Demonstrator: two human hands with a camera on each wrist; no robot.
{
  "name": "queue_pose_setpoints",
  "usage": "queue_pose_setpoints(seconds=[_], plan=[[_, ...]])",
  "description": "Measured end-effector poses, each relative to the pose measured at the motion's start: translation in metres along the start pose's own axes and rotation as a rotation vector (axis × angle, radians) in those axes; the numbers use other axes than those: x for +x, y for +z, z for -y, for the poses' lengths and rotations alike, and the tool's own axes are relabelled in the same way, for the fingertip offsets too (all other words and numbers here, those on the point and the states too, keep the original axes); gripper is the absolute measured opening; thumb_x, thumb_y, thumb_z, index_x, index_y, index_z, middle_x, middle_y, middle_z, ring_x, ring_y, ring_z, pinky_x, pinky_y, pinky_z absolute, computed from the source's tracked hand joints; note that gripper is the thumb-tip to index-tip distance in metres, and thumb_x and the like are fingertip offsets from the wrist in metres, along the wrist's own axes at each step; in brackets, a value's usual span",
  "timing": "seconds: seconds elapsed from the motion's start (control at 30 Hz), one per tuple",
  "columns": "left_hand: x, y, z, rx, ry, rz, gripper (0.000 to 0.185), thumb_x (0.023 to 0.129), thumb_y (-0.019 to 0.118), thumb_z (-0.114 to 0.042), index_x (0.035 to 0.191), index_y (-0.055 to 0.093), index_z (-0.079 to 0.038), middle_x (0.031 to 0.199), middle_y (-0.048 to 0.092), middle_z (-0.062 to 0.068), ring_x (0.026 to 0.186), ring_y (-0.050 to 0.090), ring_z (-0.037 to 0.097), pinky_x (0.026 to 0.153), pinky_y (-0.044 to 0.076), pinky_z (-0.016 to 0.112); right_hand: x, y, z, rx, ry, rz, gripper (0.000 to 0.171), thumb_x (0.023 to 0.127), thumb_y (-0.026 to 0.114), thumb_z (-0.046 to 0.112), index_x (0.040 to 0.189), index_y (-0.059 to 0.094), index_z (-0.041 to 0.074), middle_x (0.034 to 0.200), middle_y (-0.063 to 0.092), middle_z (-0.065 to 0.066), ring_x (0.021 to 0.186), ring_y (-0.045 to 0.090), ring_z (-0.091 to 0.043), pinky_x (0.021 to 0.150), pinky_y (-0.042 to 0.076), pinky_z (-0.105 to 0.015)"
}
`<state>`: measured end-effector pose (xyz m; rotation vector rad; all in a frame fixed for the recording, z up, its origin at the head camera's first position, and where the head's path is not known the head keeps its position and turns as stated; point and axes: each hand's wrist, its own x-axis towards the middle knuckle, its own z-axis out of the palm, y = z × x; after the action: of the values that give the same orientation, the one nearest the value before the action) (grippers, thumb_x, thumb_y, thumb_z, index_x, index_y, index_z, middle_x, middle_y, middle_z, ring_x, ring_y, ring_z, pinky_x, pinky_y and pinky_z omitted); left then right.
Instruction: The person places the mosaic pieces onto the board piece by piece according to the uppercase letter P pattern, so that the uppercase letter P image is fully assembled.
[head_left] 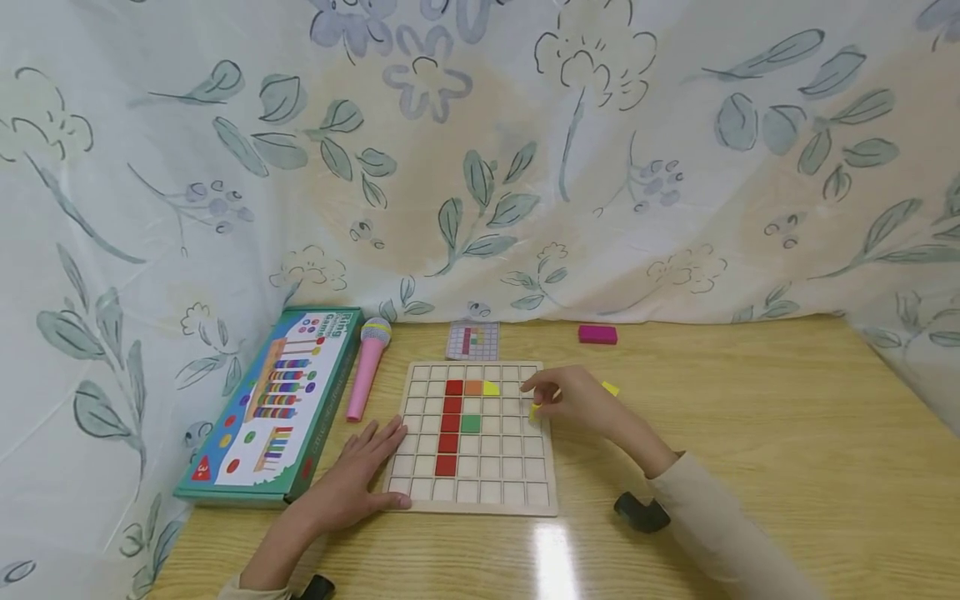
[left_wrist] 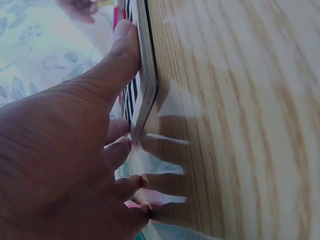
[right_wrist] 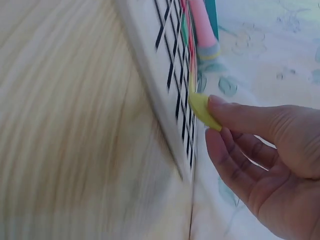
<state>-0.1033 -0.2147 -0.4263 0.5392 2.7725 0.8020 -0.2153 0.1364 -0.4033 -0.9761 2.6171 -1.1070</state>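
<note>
A wooden grid board [head_left: 480, 495] lies on the table. In its cells sit a column of several red squares [head_left: 452, 422], an orange square [head_left: 473, 387], a yellow quarter-circle tile [head_left: 491, 389] and a green square [head_left: 470, 424]. My left hand [head_left: 360, 482] rests at the board's lower left, fingers spread along the left edge, thumb on the front corner. Over the board's right side my right hand [head_left: 576, 403] pinches a yellow tile [right_wrist: 202, 108] between thumb and fingertip. That tile has a curved edge; its full outline is partly hidden.
Behind the board lies a pattern card [head_left: 491, 342]. A toy microphone [head_left: 367, 371] and a ring game box [head_left: 281, 417] stand to the left. At the back right is a magenta block [head_left: 597, 334]. Another yellow piece [head_left: 611, 388] lies beyond my right wrist. A floral cloth [head_left: 480, 208] hangs behind.
</note>
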Motion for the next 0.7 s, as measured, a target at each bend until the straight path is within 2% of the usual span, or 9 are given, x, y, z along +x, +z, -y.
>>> queue_pose_setpoints(seconds=[0.2,0.4,0.7], plan=[[-0.002,0.0,-0.002,-0.018,0.008,0.001,0.094,0.082,0.072,-0.052,0.153,0.032,-0.006,0.161,0.024,0.012,0.146,0.01,0.046,0.116,0.009,0.064,0.016,0.021,0.017,0.032,0.031,0.066,0.028,0.083,0.076,0.002,0.11,0.071,0.003,0.082,0.062,0.005,0.08,0.057,-0.011,0.075,0.054,-0.026],[-0.002,0.001,-0.001,-0.015,0.012,-0.007,0.094,0.082,0.072,-0.052,0.153,0.032,-0.006,0.161,0.024,0.011,0.146,0.011,0.046,0.115,0.01,0.064,0.031,0.036,0.024,0.107,0.001,0.116,0.026,0.083,0.075,-0.001,0.109,0.071,0.0,0.082,0.062,0.0,0.077,0.056,-0.012,0.07,0.053,-0.022],[-0.001,0.001,0.0,-0.012,0.015,-0.012,0.094,0.081,0.072,-0.052,0.154,0.032,-0.007,0.161,0.024,0.011,0.146,0.011,0.045,0.115,0.01,0.065,0.041,0.047,0.025,0.074,0.027,0.129,0.024,0.084,0.074,-0.001,0.107,0.072,0.002,0.083,0.062,0.003,0.078,0.057,-0.012,0.07,0.052,-0.021]])
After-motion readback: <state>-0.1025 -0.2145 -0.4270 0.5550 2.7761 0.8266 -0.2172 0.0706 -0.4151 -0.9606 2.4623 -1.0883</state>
